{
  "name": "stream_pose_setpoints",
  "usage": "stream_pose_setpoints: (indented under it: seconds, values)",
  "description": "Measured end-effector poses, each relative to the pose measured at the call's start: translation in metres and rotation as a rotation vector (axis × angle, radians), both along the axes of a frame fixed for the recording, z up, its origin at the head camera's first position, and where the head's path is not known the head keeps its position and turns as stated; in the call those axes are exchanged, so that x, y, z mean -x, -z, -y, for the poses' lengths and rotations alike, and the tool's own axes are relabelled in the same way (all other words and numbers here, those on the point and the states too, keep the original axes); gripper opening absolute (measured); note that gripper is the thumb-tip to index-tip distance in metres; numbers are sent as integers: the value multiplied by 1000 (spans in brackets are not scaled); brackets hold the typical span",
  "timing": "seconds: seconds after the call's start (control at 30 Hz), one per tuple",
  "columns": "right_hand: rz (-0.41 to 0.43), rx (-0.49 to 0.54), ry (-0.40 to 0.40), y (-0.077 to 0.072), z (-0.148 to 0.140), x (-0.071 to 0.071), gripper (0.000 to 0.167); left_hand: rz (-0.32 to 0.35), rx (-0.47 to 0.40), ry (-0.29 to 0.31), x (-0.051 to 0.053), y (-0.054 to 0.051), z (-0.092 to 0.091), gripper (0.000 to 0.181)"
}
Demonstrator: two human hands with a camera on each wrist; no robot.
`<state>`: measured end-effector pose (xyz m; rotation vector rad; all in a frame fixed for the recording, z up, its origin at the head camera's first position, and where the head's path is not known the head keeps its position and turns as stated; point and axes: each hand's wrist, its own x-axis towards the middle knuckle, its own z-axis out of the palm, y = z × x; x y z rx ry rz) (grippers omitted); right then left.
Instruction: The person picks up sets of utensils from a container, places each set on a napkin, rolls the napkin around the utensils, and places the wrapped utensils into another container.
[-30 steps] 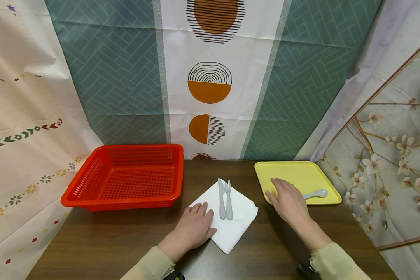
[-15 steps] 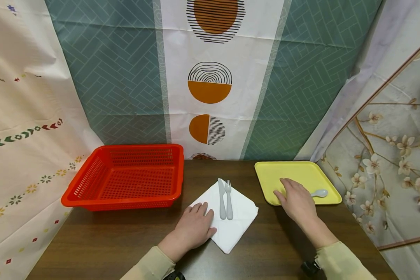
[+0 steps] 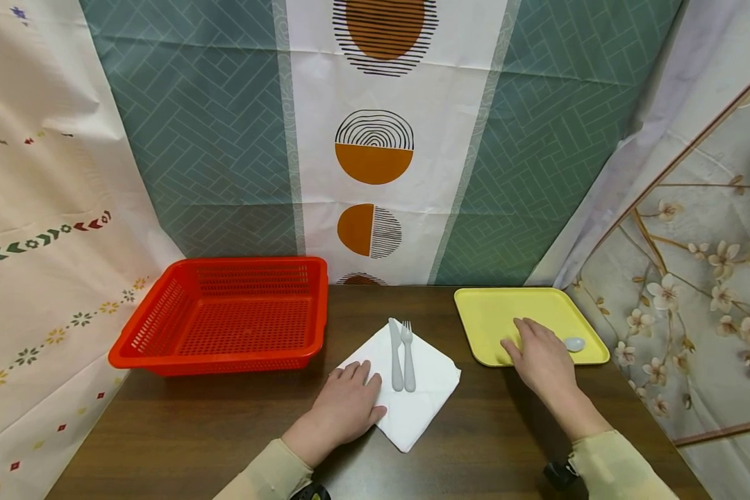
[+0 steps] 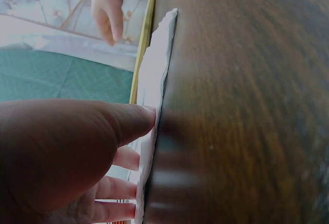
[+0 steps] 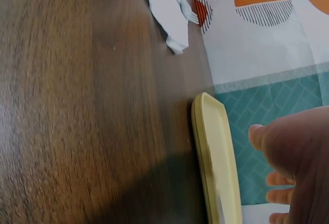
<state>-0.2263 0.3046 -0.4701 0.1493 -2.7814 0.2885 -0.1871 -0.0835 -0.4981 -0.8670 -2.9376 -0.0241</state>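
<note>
My left hand rests with spread fingers on the left edge of a folded white napkin. On that napkin a grey-handled knife and a fork lie side by side, just right of the fingers. In the left wrist view the thumb touches the napkin's edge. My right hand hovers over the near edge of a yellow tray, holding nothing. The bowl of a pale spoon shows in the tray beyond this hand, which hides the spoon's handle.
A red perforated basket stands at the back left of the dark wooden table. Patterned cloth hangs behind the table, with more fabric along the left and right sides.
My right hand has moved rightward along the tray's near edge and now covers more of the spoon. The left hand, napkin, knife and fork have stayed in place.
</note>
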Motion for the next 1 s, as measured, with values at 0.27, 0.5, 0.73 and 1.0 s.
stream_pose_setpoints:
  seconds: [0.27,0.5,0.73,1.0]
  values:
    - [22,-9,23,4,-14,3,59,9,-5,-3,-1,-3,0,53]
    - [83,-10,56,5,-24,5,64,11,-6,-2,-1,-2,0,53]
    - [122,-11,88,5,-35,7,66,0,-4,-1,-1,-2,0,53]
    - [134,-18,130,8,-43,7,66,23,5,-6,0,-2,0,55]
